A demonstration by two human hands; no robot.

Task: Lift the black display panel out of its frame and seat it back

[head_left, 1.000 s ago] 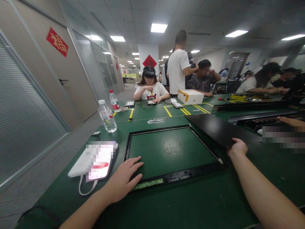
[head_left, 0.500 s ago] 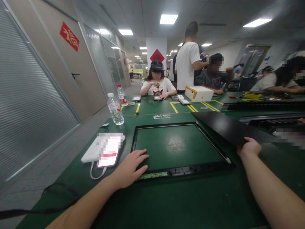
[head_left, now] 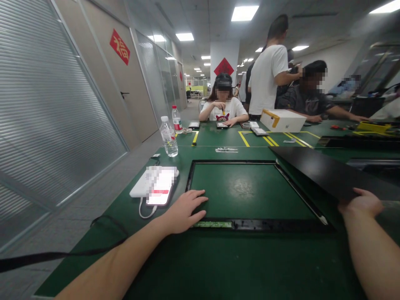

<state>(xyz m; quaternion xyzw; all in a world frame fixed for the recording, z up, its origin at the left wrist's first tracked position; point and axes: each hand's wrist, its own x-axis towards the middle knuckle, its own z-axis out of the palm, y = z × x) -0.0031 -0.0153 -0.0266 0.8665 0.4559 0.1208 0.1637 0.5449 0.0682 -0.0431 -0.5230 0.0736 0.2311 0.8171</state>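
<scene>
A black rectangular frame (head_left: 250, 162) lies flat on the green table, a thin green circuit strip (head_left: 212, 224) along its near edge. My left hand (head_left: 184, 210) rests open, fingers flat, on the frame's near left corner. My right hand (head_left: 362, 203) grips the near edge of a black flat panel (head_left: 325, 173), which is held tilted above the table to the right of the frame.
A phone on a white power bank (head_left: 158, 183) with a cable lies left of the frame. Two water bottles (head_left: 169, 136) stand further back. Across the table are a white box (head_left: 283, 120), small devices and seated and standing people. A glass wall runs along the left.
The camera has turned left, so everything sits further right in view. My right hand has drawn the black panel a little further right of the frame. My left hand stays on the corner.
</scene>
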